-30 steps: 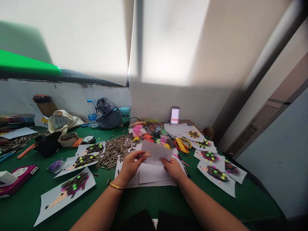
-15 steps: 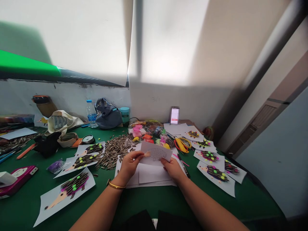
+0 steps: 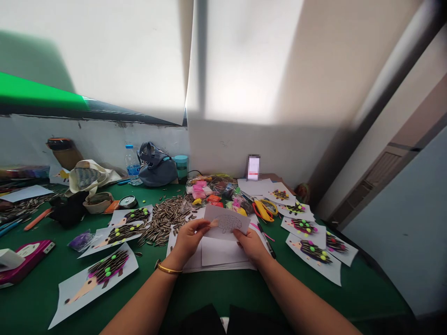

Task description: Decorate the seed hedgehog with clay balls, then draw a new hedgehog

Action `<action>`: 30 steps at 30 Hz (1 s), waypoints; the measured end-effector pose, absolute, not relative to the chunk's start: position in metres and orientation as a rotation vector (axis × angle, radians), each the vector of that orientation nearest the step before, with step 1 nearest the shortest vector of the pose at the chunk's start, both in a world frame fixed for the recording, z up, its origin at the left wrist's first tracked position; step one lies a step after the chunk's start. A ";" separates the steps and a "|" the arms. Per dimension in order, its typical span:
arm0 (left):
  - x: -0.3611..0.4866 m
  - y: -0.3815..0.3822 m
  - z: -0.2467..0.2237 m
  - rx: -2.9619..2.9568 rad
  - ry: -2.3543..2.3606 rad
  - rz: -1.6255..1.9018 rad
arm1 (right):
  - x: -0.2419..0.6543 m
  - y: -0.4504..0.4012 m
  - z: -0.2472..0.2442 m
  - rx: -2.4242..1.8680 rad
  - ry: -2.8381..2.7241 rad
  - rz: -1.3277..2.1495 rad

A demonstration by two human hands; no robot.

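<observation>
Green table (image 3: 195, 298) crowded with craft work, a hedgehog outline sheet (image 3: 228, 222) held up between two hands.

Left of the sheet lie loose sunflower seeds (image 3: 164, 218); the left hand (image 3: 188, 241) pinches its edge, fingers (image 3: 204, 225) pressed together, while the right hand (image 3: 249, 246) grips the far edge, its fingers hidden beneath. Yellow-handled scissors (image 3: 263, 210) lie beyond it. A slipped pinch could drop the sheet into the seeds.

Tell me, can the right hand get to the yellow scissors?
Probably yes. The right hand is close to the yellow scissors, and only flat paper lies between them. But it is holding the hedgehog drawing, so it would likely need to let go first.
</observation>
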State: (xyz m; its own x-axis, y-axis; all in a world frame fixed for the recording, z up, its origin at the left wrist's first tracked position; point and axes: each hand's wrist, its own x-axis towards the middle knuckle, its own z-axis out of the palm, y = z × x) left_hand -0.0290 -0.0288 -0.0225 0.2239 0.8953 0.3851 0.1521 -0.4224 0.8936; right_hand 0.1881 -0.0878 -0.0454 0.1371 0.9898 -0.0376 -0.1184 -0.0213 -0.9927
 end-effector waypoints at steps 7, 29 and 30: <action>-0.028 -0.028 -0.021 1.673 0.955 1.272 | 0.189 -0.086 -0.050 -1.183 -0.977 1.210; -0.024 -0.028 -0.021 1.562 0.923 1.275 | 0.188 -0.089 -0.045 -1.298 -1.093 1.165; -0.024 -0.029 -0.021 1.567 0.920 1.280 | 0.188 -0.089 -0.045 -1.296 -1.088 1.163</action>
